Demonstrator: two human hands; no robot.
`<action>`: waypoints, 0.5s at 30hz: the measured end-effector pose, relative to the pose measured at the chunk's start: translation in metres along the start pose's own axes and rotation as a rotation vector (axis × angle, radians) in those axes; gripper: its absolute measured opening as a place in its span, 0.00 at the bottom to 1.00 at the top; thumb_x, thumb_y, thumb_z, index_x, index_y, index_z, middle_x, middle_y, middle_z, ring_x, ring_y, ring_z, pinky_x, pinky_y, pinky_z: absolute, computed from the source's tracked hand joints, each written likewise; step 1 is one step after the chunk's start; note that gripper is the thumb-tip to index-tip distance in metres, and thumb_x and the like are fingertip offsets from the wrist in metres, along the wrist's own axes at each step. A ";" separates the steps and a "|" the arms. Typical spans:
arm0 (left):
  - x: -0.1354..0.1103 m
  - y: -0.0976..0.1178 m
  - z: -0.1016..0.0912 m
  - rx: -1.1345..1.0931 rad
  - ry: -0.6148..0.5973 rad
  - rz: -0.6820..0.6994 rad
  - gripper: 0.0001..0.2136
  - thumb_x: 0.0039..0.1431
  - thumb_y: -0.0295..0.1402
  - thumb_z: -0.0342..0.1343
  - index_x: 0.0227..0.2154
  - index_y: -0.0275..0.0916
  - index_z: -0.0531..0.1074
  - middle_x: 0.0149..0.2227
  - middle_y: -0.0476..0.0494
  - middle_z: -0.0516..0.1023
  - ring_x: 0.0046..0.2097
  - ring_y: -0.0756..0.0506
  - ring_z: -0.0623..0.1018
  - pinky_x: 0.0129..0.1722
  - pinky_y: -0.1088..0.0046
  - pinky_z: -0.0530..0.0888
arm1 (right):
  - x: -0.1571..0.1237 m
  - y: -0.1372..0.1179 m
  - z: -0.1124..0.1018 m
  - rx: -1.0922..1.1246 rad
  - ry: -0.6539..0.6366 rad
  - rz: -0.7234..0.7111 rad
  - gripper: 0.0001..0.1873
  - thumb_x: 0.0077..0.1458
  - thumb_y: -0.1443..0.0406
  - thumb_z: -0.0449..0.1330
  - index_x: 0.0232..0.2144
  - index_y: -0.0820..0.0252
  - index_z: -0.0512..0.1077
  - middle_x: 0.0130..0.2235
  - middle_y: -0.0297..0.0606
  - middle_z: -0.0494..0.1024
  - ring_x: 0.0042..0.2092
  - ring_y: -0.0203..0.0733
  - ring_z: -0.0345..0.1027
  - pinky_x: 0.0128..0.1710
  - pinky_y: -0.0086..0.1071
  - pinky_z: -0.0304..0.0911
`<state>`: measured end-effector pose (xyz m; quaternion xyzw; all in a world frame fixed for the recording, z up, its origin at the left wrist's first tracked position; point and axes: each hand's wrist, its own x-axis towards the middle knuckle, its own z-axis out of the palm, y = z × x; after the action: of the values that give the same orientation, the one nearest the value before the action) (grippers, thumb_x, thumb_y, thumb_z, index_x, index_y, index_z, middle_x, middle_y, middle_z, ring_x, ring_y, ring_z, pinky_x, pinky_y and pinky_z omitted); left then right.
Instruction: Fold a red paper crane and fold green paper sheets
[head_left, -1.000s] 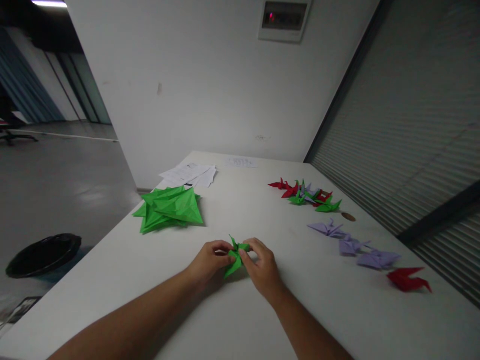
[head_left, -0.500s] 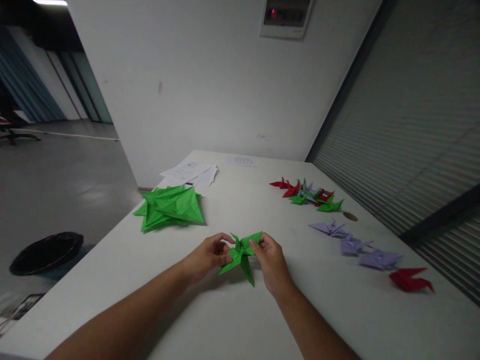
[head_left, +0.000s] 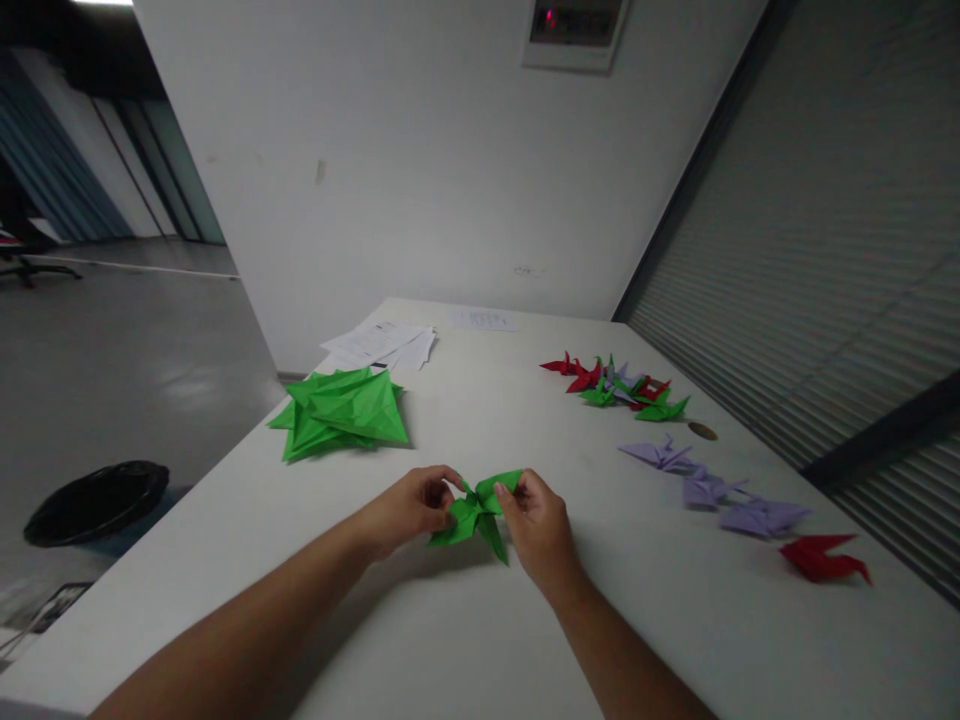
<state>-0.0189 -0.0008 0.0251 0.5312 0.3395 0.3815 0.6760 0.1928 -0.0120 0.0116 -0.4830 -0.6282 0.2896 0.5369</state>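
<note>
A small green origami crane sits just above the white table, held between both hands. My left hand pinches its left side with curled fingers. My right hand pinches its right wing tip. The paper's wings are spread outward, one point facing me.
A stack of folded green paper lies at the left, white sheets behind it. On the right lie a cluster of red, green and purple cranes, three purple cranes and a red crane. A black bin stands on the floor left.
The green crane's wings have been pulled apart from a closed bundle to a spread shape. Both hands stayed in the same spot on the table.
</note>
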 end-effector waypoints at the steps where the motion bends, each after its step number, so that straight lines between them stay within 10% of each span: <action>1: -0.001 0.001 0.000 0.000 -0.003 -0.005 0.13 0.45 0.25 0.70 0.35 0.36 0.77 0.26 0.52 0.69 0.26 0.53 0.67 0.26 0.77 0.63 | -0.001 -0.002 0.000 -0.004 -0.011 -0.017 0.16 0.62 0.57 0.61 0.25 0.54 0.66 0.24 0.31 0.70 0.27 0.39 0.67 0.28 0.31 0.63; 7: -0.003 -0.002 0.003 -0.047 0.011 -0.030 0.24 0.42 0.25 0.73 0.46 0.41 0.77 0.38 0.45 0.76 0.34 0.49 0.75 0.30 0.76 0.69 | -0.010 -0.015 -0.002 -0.115 -0.123 -0.379 0.05 0.64 0.66 0.58 0.37 0.53 0.75 0.35 0.39 0.82 0.37 0.46 0.77 0.40 0.39 0.73; 15: -0.002 -0.006 0.007 -0.128 0.037 0.164 0.18 0.48 0.33 0.74 0.41 0.38 0.79 0.37 0.42 0.80 0.37 0.46 0.78 0.38 0.72 0.74 | -0.010 -0.020 -0.009 -0.196 -0.209 -0.789 0.16 0.60 0.76 0.56 0.42 0.51 0.75 0.45 0.43 0.83 0.45 0.48 0.78 0.46 0.47 0.75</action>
<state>-0.0132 -0.0063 0.0206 0.5059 0.2822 0.4661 0.6686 0.1948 -0.0301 0.0271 -0.2221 -0.8407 0.0479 0.4915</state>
